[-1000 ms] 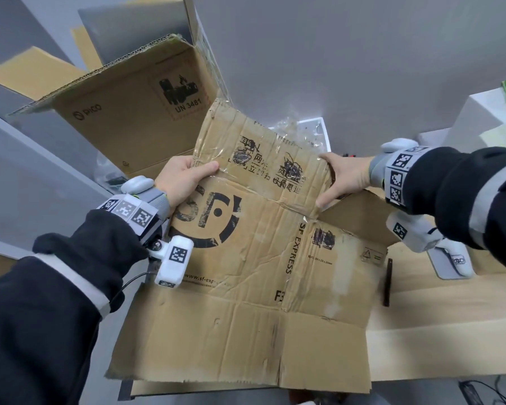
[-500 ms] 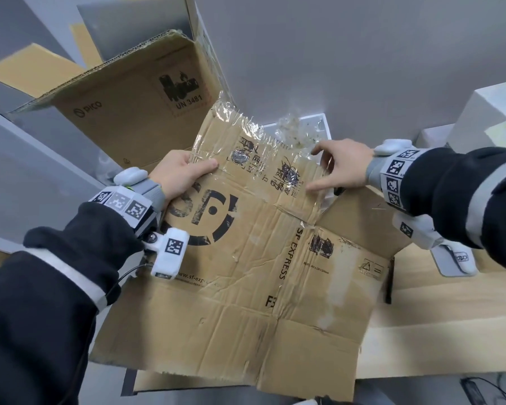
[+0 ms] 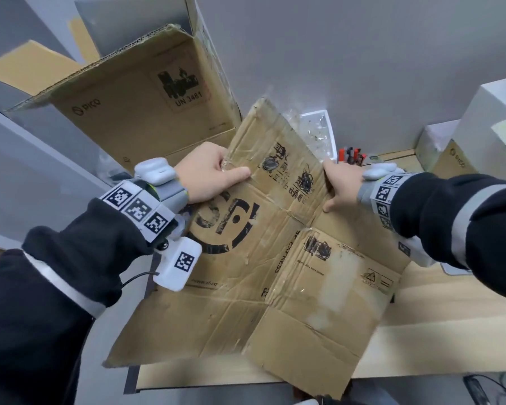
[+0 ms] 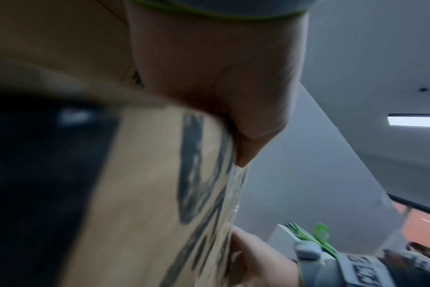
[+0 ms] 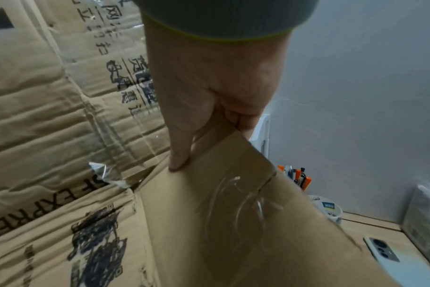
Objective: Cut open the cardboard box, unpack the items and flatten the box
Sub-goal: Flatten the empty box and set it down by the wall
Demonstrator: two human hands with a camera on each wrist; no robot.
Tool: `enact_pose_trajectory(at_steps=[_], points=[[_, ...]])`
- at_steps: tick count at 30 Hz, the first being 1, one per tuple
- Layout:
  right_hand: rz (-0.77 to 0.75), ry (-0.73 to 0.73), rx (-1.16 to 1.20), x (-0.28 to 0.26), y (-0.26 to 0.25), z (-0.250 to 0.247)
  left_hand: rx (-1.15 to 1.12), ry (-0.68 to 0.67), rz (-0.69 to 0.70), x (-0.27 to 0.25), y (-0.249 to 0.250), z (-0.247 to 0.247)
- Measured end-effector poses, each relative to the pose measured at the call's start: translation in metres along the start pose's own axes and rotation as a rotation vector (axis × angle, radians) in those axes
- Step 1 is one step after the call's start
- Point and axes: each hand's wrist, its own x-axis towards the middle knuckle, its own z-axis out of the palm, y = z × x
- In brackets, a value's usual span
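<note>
The flattened cardboard box (image 3: pixel 275 273), brown with black SF Express print and strips of clear tape, is held as an open sheet above the wooden table (image 3: pixel 450 331). My left hand (image 3: pixel 211 173) grips its upper left edge, thumb on the printed face and fingers behind. My right hand (image 3: pixel 341 182) grips the right side by the top flap. In the right wrist view the thumb of this hand (image 5: pixel 209 77) presses a plain flap (image 5: pixel 221 213) while the fingers curl behind it. The left wrist view shows my left hand (image 4: pixel 221 77) clamped on the cardboard's edge (image 4: pixel 147 194).
A large open PICO carton (image 3: pixel 135 106) stands at the back left. Behind the sheet are a white tray with crumpled clear plastic (image 3: pixel 316 127) and a cup of pens (image 3: pixel 351 154). White boxes (image 3: pixel 494 118) stand on the right. A tape roll (image 5: pixel 329 209) and a phone (image 5: pixel 386 252) lie on the table.
The right hand lay with fingers spread over the top flap; now it grips the sheet at the flap's right edge. The left hand has shifted right along the upper edge and the sheet has swung slightly.
</note>
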Motion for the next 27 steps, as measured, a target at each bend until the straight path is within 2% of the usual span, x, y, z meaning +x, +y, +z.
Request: enact_pose_trajectory(at_steps=[6,9,11,14,19,22,24,27], points=[[0.087,-0.062,-0.011,0.004,-0.005,0.017,0.256,0.012,0.099,0.002,0.021,0.035],[0.128,-0.092,0.077,0.0,-0.006,0.017,0.325,0.012,0.117,0.004,0.028,0.053],[0.098,-0.097,0.159,0.0,-0.006,0.013,0.407,0.021,0.116,0.005,0.032,0.066],[0.092,-0.25,0.378,0.002,0.0,0.002,0.466,0.0,0.114,0.005,0.035,0.083],[0.324,-0.456,0.756,-0.009,0.01,-0.002,0.473,-0.042,0.151,0.007,0.032,0.092],[0.422,-0.516,0.959,-0.011,0.014,-0.001,0.453,-0.052,0.172,0.007,0.037,0.094],[0.426,-0.558,1.094,-0.008,0.014,-0.003,0.454,-0.056,0.173,0.005,0.041,0.097],[0.426,-0.595,1.135,-0.006,0.015,-0.004,0.413,-0.094,0.186,-0.001,0.045,0.106]])
